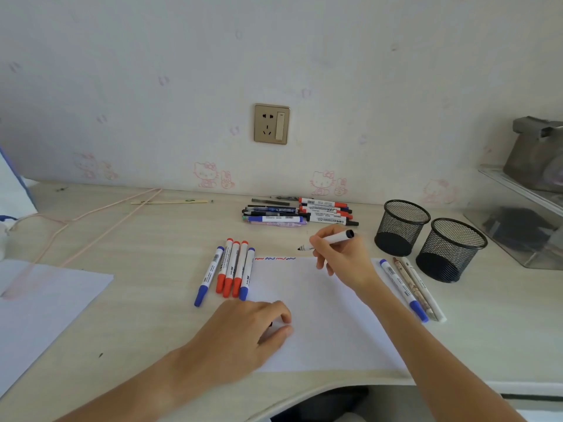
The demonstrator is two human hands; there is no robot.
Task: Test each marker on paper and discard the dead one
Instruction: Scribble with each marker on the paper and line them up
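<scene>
My right hand [341,257] grips an uncapped black marker [330,239] with its tip just above the top edge of the white paper [320,315]. Red and blue squiggles [275,258] run along that edge. My left hand [253,327] rests on the paper's left part, fingers curled round something small and dark. Several red and blue capped markers [233,272] lie in a row left of the paper. A blue marker [402,289] and pencils lie to its right.
A pile of markers and pens [298,213] sits at the back by the wall. Two black mesh cups [402,226] [451,249] stand at the right. Another sheet [39,306] lies at the left with a pink hanger [91,220].
</scene>
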